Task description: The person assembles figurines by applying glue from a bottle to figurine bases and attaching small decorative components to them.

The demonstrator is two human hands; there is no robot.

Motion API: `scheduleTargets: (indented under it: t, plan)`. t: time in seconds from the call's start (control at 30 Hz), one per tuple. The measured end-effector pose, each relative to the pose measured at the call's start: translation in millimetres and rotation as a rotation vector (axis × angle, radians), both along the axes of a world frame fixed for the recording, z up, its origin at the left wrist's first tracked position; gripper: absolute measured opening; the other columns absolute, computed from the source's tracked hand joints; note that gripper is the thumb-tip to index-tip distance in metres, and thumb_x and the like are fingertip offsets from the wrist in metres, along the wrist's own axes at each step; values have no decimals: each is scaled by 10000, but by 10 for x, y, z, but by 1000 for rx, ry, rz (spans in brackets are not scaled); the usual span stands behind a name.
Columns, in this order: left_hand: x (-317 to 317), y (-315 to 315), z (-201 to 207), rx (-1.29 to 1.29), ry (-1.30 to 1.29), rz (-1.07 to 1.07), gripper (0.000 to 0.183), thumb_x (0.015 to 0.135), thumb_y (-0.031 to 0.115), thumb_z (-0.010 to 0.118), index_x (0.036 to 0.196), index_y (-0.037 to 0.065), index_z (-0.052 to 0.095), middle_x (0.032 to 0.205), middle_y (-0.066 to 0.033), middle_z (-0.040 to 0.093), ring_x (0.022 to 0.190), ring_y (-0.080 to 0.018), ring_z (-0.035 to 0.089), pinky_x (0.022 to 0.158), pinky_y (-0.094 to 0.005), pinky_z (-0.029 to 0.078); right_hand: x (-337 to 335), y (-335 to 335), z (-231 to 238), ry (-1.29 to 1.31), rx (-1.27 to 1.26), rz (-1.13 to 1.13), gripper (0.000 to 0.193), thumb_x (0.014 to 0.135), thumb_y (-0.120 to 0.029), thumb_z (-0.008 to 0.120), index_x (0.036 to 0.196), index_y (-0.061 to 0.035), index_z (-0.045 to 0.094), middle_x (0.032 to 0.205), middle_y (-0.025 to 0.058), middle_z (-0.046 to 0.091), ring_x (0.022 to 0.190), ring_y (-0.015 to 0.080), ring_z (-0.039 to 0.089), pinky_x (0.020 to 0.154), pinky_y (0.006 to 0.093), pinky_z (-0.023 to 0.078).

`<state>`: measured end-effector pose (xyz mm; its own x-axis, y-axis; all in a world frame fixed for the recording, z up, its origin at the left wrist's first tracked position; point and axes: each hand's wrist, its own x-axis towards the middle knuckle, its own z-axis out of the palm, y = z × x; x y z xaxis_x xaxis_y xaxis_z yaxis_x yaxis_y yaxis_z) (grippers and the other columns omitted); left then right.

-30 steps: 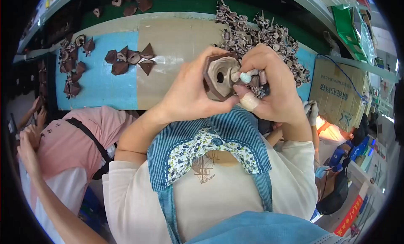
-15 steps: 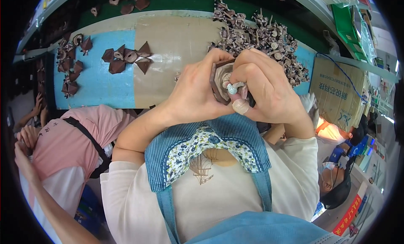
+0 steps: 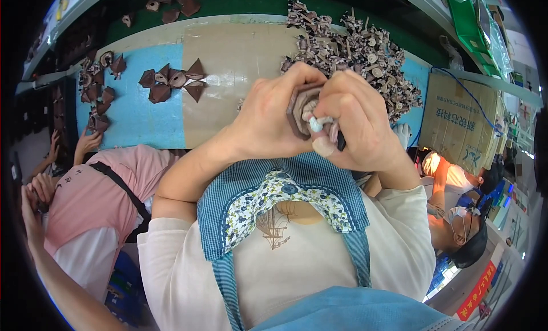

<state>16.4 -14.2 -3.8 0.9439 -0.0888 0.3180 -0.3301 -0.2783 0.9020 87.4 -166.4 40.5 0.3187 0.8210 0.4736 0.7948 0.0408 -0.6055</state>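
At right, dark-lettered carton; left fingers hold brown piece.

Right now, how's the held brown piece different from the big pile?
The brown piece is one thing in the left hand; the pile is many small parts lying on the table. The piece has a broad angular rim; the pile is a spiky jumble. Both show brown and cream.

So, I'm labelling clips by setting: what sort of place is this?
Probably a factory assembly workshop: a heap of small parts and a cluster of brown pieces lie on a long bench, with a co-worker in pink alongside.
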Motion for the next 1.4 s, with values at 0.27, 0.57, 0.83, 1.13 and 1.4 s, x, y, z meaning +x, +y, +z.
scheduleTargets:
  t: [0.27, 0.57, 0.83, 1.13, 1.4]
  plan:
    - [4, 138, -133, -575, 429, -174, 669, 632, 173, 796, 1172, -21, 453, 993, -68, 590, 928, -134, 571, 810, -281, 476, 347, 53, 136, 377, -275, 94, 404, 662, 31, 649, 1040, -18, 515, 957, 125, 512, 878, 306, 544, 768, 361, 455]
    - [-54, 487, -562, -1085, 959, -500, 396, 761, 175, 715, 1046, -3, 506, 751, -20, 528, 594, -77, 476, 463, -204, 347, 480, 283, -282, -9, -166, 294, 436, 597, 75, 602, 1020, -31, 597, 1006, 109, 580, 962, 307, 528, 875, 389, 413]
    - [-231, 2097, -1585, -1501, 345, 1013, 301, 863, 269, 661, 1049, 45, 584, 1044, -138, 625, 905, -200, 613, 696, -305, 531, 614, 70, -727, 340, -215, -346, 371, 746, 59, 591, 1110, -11, 564, 1021, 129, 588, 945, 270, 583, 863, 338, 453]
    - [1242, 2326, -2348, 661, 314, 969, 696, 720, 395, 751, 1238, 31, 462, 1150, -221, 552, 958, -372, 601, 822, -432, 491, 1071, 385, -465, 185, -93, -394, 245, 754, 52, 596, 992, -5, 609, 922, 102, 617, 816, 205, 616, 754, 283, 483]
    - [1595, 2446, -2443, 793, 721, 981, 557, 679, 362, 784, 1028, 52, 480, 1017, -178, 611, 888, -328, 630, 739, -422, 523, 1515, 994, -277, 127, 308, -565, 284, 772, 11, 615, 1052, -18, 583, 1006, 128, 596, 866, 231, 611, 793, 301, 490]
